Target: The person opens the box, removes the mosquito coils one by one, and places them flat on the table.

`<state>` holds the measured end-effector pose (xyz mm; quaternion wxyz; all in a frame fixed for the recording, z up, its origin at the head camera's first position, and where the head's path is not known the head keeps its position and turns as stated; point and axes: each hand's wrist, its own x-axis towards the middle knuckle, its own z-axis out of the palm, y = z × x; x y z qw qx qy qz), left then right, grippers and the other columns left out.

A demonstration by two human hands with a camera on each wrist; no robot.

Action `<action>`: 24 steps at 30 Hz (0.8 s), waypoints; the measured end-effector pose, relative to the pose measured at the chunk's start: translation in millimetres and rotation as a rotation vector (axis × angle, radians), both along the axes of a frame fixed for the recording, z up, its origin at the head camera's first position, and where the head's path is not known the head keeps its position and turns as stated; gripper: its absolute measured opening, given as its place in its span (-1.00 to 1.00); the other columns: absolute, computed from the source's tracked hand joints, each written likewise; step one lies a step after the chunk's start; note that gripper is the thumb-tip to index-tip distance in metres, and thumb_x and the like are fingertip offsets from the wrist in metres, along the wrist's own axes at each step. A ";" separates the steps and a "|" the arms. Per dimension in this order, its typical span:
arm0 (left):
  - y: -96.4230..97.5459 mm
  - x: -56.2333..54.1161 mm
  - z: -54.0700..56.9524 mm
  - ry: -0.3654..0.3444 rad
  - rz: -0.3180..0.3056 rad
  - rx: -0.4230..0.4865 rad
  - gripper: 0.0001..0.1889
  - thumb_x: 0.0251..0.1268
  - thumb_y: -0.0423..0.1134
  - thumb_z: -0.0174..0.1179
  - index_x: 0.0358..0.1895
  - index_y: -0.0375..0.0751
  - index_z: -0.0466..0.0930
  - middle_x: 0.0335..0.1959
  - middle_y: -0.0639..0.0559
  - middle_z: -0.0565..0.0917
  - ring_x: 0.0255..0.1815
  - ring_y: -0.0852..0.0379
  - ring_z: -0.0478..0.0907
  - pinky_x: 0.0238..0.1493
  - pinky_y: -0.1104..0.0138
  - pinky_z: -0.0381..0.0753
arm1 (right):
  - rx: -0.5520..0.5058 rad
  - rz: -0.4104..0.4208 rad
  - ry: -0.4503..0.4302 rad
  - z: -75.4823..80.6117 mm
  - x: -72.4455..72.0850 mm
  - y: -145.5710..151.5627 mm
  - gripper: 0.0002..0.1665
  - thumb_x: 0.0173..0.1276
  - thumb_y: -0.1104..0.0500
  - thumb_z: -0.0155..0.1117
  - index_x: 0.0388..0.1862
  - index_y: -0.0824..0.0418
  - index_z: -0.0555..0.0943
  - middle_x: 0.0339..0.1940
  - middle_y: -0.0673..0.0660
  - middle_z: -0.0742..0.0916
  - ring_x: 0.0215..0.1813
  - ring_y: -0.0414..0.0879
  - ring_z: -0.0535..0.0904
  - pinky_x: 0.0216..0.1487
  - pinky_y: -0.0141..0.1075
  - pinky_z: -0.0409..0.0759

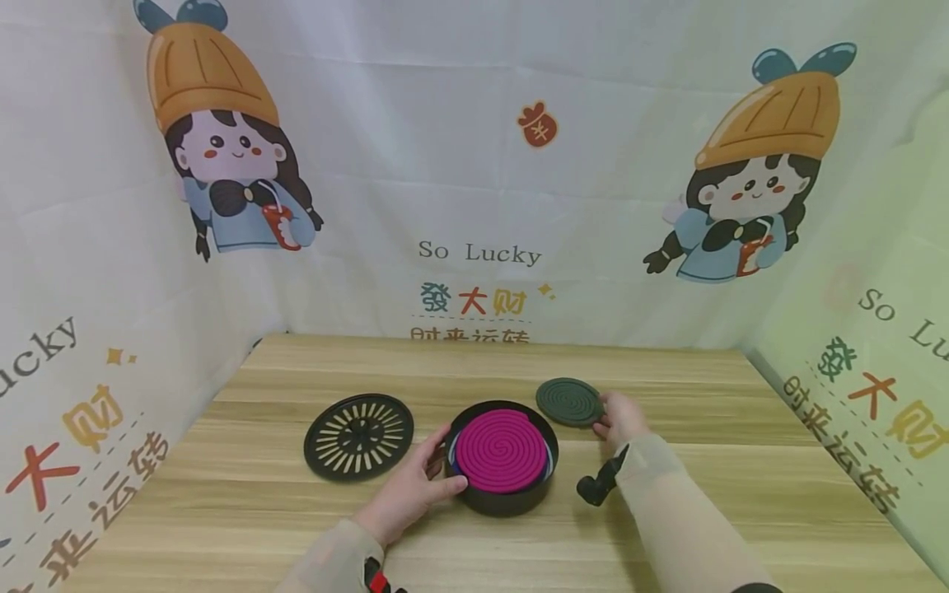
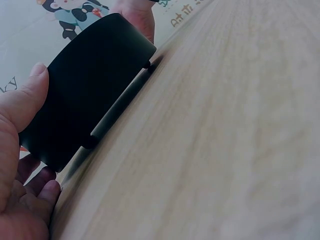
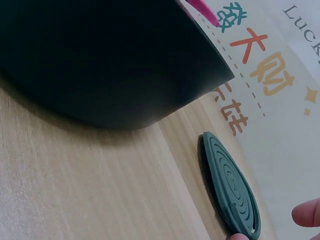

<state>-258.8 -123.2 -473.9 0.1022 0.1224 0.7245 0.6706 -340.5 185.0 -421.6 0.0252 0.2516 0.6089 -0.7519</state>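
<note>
ok, left hand [image 1: 406, 494] grips the left wall of the black tin [image 1: 504, 503], thumb on the near side, fingers round the far side. tin stands on the table [image 1: 282, 527] with a pink coil [image 1: 502, 450] inside, blue edge showing under it. right hand [image 1: 625, 418] is at the right edge of the green coil [image 1: 569, 401], one fingertip touching; can't tell if pinched. green coil sits behind and right of tin, apart from it. black slotted disc [image 1: 315, 463] lies left.
</note>
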 end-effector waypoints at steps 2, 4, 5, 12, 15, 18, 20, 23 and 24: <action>-0.1 0.0 -0.1 -0.003 0.000 -0.002 -0.04 0.13 -0.27 0.38 0.53 -0.21 -0.05 0.48 -0.38 0.03 0.47 -0.31 0.01 0.46 -0.02 0.02 | 0.006 -0.004 -0.003 0.8 0.0 0.4 -0.35 0.47 0.26 -0.18 0.49 0.43 0.05 0.48 0.38 0.15 0.30 0.12 0.21 0.24 -0.17 0.40; -0.4 0.2 0.0 -0.006 -0.001 -0.001 -0.04 0.14 -0.27 0.38 0.53 -0.21 -0.05 0.48 -0.39 0.03 0.47 -0.32 0.01 0.46 -0.03 0.02 | 0.008 -0.016 -0.010 2.0 0.5 0.4 -0.36 0.47 0.25 -0.17 0.48 0.42 0.07 0.42 0.36 0.21 0.21 0.06 0.24 0.21 -0.19 0.42; -0.4 0.1 0.0 -0.008 -0.001 0.000 -0.05 0.14 -0.27 0.38 0.53 -0.21 -0.05 0.48 -0.39 0.03 0.47 -0.31 0.01 0.46 -0.02 0.02 | 0.010 -0.022 -0.013 2.8 1.0 0.2 -0.36 0.47 0.25 -0.16 0.48 0.42 0.08 0.38 0.34 0.23 0.18 0.05 0.25 0.21 -0.19 0.42; -0.4 0.0 0.0 -0.001 -0.003 0.009 -0.05 0.14 -0.28 0.38 0.53 -0.22 -0.05 0.48 -0.39 0.05 0.47 -0.31 0.01 0.46 -0.02 0.01 | 0.030 -0.040 -0.032 3.8 0.8 -0.5 -0.34 0.45 0.25 -0.11 0.47 0.42 0.07 0.24 0.29 0.29 0.14 0.04 0.26 0.18 -0.20 0.44; -0.2 0.4 0.2 -0.002 -0.003 0.011 -0.05 0.14 -0.29 0.38 0.53 -0.22 -0.05 0.47 -0.40 0.05 0.47 -0.32 0.00 0.46 -0.03 0.00 | 0.036 -0.041 -0.036 -2.5 -4.9 3.3 -0.34 0.43 0.23 -0.06 0.46 0.40 0.11 0.26 0.32 0.30 0.08 0.02 0.30 0.02 -0.26 0.51; 0.0 0.8 0.6 -0.003 -0.004 0.013 -0.05 0.14 -0.29 0.38 0.53 -0.22 -0.05 0.47 -0.40 0.05 0.47 -0.32 0.00 0.46 -0.03 -0.01 | 0.032 -0.032 -0.037 -5.3 -7.3 5.1 -0.34 0.45 0.22 -0.05 0.47 0.38 0.11 0.33 0.37 0.28 0.13 0.04 0.30 0.00 -0.28 0.51; -0.2 0.8 1.1 -0.007 -0.005 0.012 -0.05 0.14 -0.28 0.37 0.53 -0.21 -0.05 0.48 -0.39 0.05 0.47 -0.31 0.00 0.46 -0.02 -0.01 | 0.026 -0.023 -0.033 -4.5 -6.8 4.5 -0.33 0.45 0.23 -0.08 0.48 0.38 0.09 0.37 0.38 0.24 0.19 0.06 0.27 0.06 -0.25 0.50; -0.7 1.0 1.2 -0.009 -0.006 0.006 -0.04 0.14 -0.27 0.38 0.53 -0.20 -0.05 0.48 -0.38 0.04 0.47 -0.31 -0.01 0.46 -0.03 0.00 | 0.021 -0.014 -0.033 0.5 -2.4 1.1 -0.34 0.46 0.24 -0.14 0.49 0.40 0.06 0.42 0.36 0.18 0.22 0.06 0.21 0.20 -0.20 0.43; -0.9 1.1 1.0 -0.009 -0.005 0.003 -0.04 0.14 -0.26 0.38 0.53 -0.19 -0.05 0.48 -0.38 0.04 0.47 -0.32 -0.01 0.46 -0.03 0.00 | 0.019 -0.012 -0.030 2.2 -0.9 0.3 -0.34 0.45 0.25 -0.15 0.48 0.41 0.05 0.41 0.36 0.18 0.21 0.06 0.21 0.21 -0.20 0.42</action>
